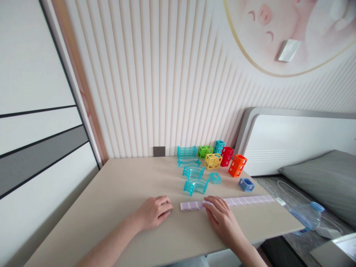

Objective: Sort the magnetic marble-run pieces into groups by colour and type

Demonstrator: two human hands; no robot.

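Note:
My left hand [154,212] rests on the tabletop with loosely bent fingers and nothing visible in it. To its right lies a long lilac strip [247,201] marked off in segments by pale lines. Across this strip my right hand [219,215] lies palm down, fingers extended and touching it. Clear turquoise track-like pieces [196,186] stand in a column beyond the strip, with a small turquoise ring-shaped piece [215,178] beside them. A blue open-frame block [246,184] sits past the strip's right part.
Farther back on the beige table [133,181] are more frame blocks: yellow [213,161], green [205,151], red [227,156] and orange [237,165]. A wall socket [159,151] is behind. Right of the table are a large plastic bottle [307,215] and a grey pillow [330,174].

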